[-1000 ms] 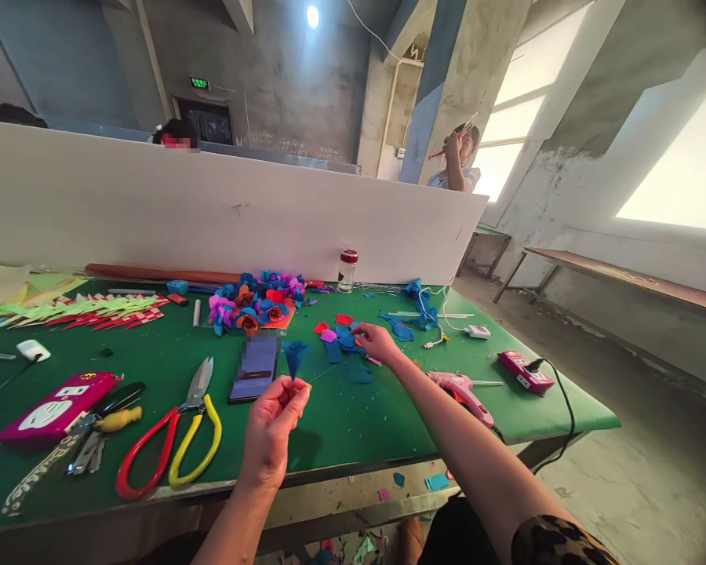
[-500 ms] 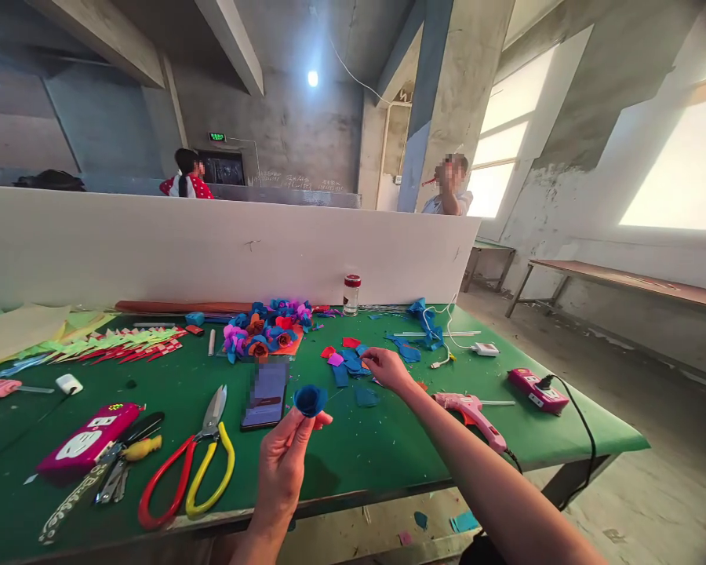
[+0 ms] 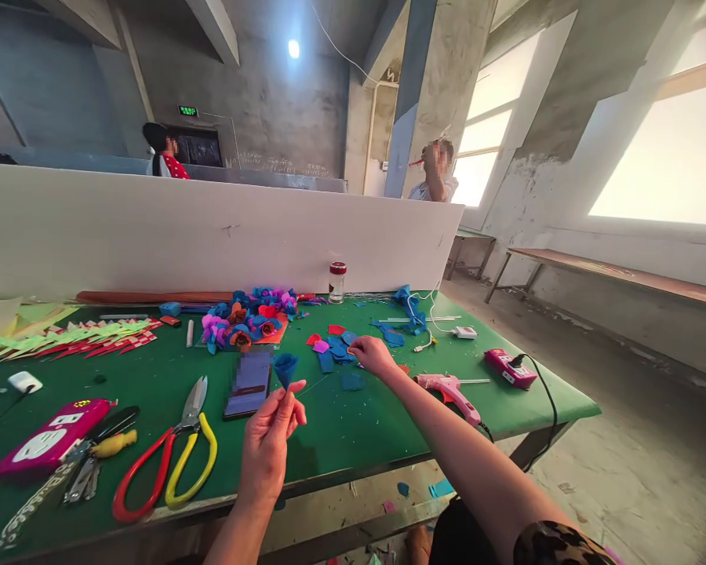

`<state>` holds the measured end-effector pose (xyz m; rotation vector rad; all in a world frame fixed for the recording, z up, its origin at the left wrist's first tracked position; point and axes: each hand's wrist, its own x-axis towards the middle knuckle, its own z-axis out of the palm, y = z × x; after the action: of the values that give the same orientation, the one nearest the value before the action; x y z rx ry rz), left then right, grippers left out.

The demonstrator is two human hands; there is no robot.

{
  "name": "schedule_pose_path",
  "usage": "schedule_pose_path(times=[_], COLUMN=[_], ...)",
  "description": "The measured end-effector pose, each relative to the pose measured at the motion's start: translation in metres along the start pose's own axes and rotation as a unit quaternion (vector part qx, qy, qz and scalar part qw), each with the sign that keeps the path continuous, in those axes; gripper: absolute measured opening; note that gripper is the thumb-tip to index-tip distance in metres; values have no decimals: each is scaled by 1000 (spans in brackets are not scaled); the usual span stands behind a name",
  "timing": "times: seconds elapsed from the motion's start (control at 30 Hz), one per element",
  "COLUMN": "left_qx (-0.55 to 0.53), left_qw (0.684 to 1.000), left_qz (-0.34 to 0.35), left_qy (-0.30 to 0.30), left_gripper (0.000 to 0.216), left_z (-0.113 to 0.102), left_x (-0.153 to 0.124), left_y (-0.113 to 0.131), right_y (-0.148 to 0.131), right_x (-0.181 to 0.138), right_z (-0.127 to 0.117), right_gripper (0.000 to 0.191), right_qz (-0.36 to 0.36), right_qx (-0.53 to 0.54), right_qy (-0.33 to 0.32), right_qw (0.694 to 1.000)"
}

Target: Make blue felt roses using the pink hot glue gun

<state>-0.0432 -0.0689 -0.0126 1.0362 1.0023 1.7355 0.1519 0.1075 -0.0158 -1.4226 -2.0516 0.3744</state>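
Note:
My left hand point(image 3: 276, 428) pinches the narrow base of a blue paper flower point(image 3: 285, 370), a cone with its wide end up, above the table's front part. A fine thread-like strand point(image 3: 316, 382) runs from near it toward the paper pieces. My right hand point(image 3: 372, 355) reaches to the right edge of the loose blue paper petals point(image 3: 340, 350), its fingers pinched together; what they hold, if anything, is hidden. Red and pink pieces lie in the same pile. Below the right forearm rests a pink glue gun point(image 3: 452, 395). Beside the left hand lies a phone point(image 3: 248, 384).
Finished paper flowers point(image 3: 244, 320) are heaped behind the phone. Large scissors point(image 3: 180, 439) and a magenta power box point(image 3: 52, 439) lie at left. A lidded jar point(image 3: 337, 282) stands by the white partition point(image 3: 212, 227). Another power box point(image 3: 510, 369) sits at right. Two people are beyond the partition.
The view has shifted, moving the scene left and slightly up. My left hand has tipped the blue flower so its side shows more. My right hand stays at the petals.

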Motion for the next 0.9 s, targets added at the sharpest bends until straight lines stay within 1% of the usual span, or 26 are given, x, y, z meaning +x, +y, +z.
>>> schedule_pose_path(times=[0.17,0.3,0.37,0.4,0.43,0.47,0.5,0.53,0.6,0.67,0.77,0.9], left_qx=[4,-24,-47,-59,-66,-67,-59,-45,-6,23,43,53], left_qw=[1000,999,998,997,996,997,997,998,999,998,997,996], left_qz=[-13,-32,-44,-46,-44,-36,-24,-9,22,43,53,34], left_qy=[-11,-17,-27,-32,-34,-35,-34,-31,-29,-33,-46,-64], left_gripper=[31,24,24,24,25,25,25,25,23,23,25,29], left_z=[1,4,6,7,7,8,8,8,10,12,17,25], left_x=[1,-1,-3,-3,-4,-4,-5,-5,-6,-7,-12,-21], left_y=[3,9,11,11,10,8,6,3,-4,-10,-12,-7], right_y=[-16,-47,-66,-74,-82,-89,-95,-100,-107,-112,-116,-115], right_x=[-5,-29,-48,-58,-68,-77,-85,-92,-103,-112,-123,-136], right_z=[1,-1,-1,-2,-2,-3,-4,-5,-8,-12,-18,-27], right_gripper=[12,21,27,28,29,31,31,30,24,19,20,16], right_qz=[-12,-42,-66,-79,-89,-97,-101,-105,-113,-121,-113,-83], right_qx=[63,161,216,255,321,364,385,391,370,354,344,327], right_qy=[5,-7,-22,-30,-43,-45,-30,-8,45,80,108,130], right_qw=[998,986,974,963,942,925,917,914,921,924,926,932])
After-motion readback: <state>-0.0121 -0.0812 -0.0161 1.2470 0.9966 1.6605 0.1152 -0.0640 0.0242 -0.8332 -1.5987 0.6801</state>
